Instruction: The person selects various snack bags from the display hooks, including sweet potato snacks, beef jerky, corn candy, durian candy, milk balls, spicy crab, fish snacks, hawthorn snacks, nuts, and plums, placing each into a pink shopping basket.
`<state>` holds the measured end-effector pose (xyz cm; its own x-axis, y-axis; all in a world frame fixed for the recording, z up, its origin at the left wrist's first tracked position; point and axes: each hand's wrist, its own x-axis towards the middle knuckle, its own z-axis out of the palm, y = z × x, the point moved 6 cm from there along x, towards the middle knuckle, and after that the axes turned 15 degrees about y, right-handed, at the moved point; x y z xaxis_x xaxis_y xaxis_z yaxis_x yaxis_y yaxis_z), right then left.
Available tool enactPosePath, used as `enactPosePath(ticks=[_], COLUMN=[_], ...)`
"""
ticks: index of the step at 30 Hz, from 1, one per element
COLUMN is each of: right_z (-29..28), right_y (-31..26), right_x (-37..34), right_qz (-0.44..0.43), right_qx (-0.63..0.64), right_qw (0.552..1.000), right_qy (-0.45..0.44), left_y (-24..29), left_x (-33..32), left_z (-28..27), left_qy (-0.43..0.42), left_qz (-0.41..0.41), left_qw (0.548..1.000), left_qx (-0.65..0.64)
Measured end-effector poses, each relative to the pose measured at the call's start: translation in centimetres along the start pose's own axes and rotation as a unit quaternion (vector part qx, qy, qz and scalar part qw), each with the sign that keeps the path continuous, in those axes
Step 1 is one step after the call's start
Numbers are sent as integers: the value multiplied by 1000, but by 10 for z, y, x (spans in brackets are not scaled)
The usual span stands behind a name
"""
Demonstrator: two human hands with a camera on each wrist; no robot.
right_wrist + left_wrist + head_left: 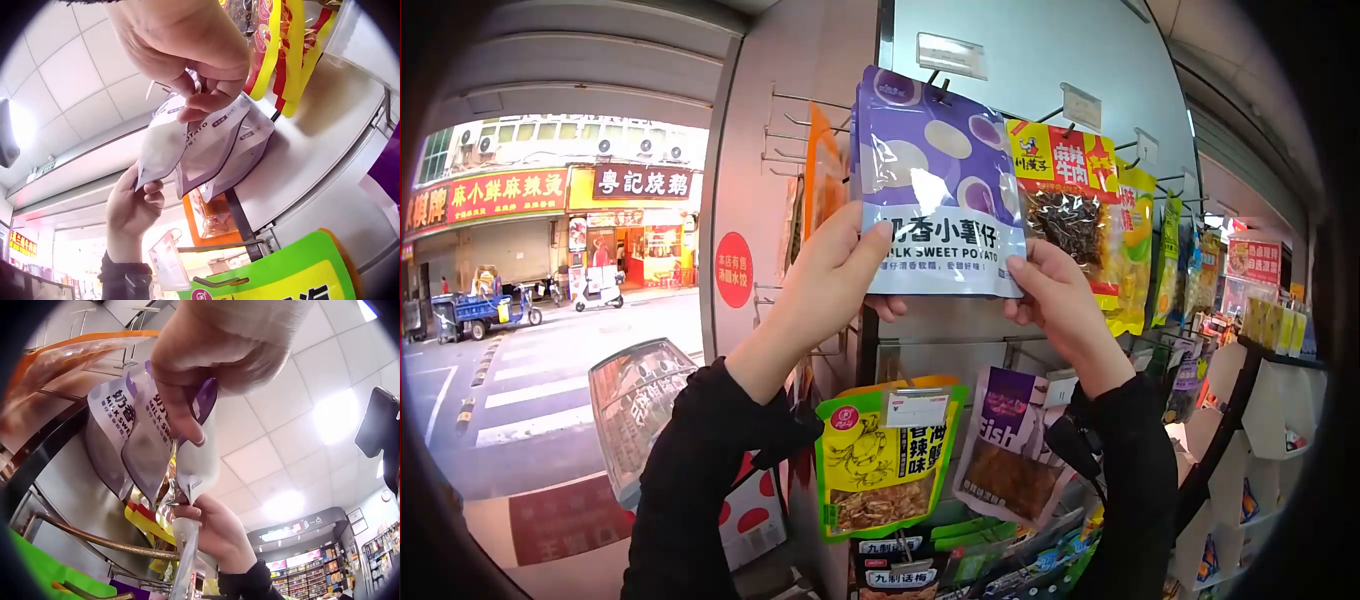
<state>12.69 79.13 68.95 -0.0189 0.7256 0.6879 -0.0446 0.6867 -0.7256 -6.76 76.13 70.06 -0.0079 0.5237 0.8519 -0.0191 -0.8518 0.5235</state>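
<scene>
A purple and white bag of milk sweet potato snacks [940,170] hangs at its top from a display hook [940,84], its printed front toward me. My left hand [832,272] grips the bag's lower left edge, thumb on the front. At the lower right corner, my right hand [1055,290] pinches the edge between thumb and fingers. Behind the front bag, the left wrist view shows more bags of the same kind [107,440] on that hook. From below, the right wrist view shows the front bag's pale bottom [162,150] held apart from the bags behind.
To the right hang red and yellow beef bags [1065,190]; an orange bag [825,165] hangs left. Lower down are a green and yellow crab-flavour bag [890,460] and a purple fish snack bag [1012,440]. Bare metal prongs [785,135] stick out at left, beside the street opening.
</scene>
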Motion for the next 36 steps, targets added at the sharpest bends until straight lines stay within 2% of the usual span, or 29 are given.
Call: enactPosePath(ticks=[2, 9, 15, 18, 25, 27, 29, 31, 32, 34, 35, 36], right_z=[-2, -7, -8, -3, 4, 9, 12, 18, 22, 27, 32, 35], right_y=[-7, -26, -30, -25, 1, 14, 28, 49, 59, 86, 91, 102], right_x=[-3, -9, -15, -33, -97, -122, -149, -175, -190, -223, -238, -254], right_qz=[-35, -72, -62, -42, -7, 19, 70, 69, 67, 117, 154, 198], right_qx=[2, -1, -3, 18, 26, 38, 27, 43, 47, 34, 38, 66], right_qw=[999, 997, 998, 999, 1000, 999, 997, 996, 995, 987, 981, 972], right_qy=[18, 37, 34, 20, -7, -16, -19, -48, -56, -105, -107, -107], left_y=[5, 14, 22, 19, 12, 13, 9, -7, -18, -35, -49, -58], left_x=[0, 1, -7, -25, -99, -123, -149, -182, -203, -235, -256, -273], left_z=[3, 8, 8, 5, -6, -16, -25, -37, -47, -56, -62, -67], left_qy=[-1, 0, 5, 6, -25, -1, -38, -24, 3, 10, 46, 20], left_qz=[6, 9, 15, -23, -51, 46, 48, -14, -36, -41, -103, -111], left_qw=[1000, 999, 998, 997, 997, 998, 993, 998, 997, 997, 993, 993], left_qx=[-8, -48, -67, -70, -53, 51, 105, 53, 72, 72, 42, 45])
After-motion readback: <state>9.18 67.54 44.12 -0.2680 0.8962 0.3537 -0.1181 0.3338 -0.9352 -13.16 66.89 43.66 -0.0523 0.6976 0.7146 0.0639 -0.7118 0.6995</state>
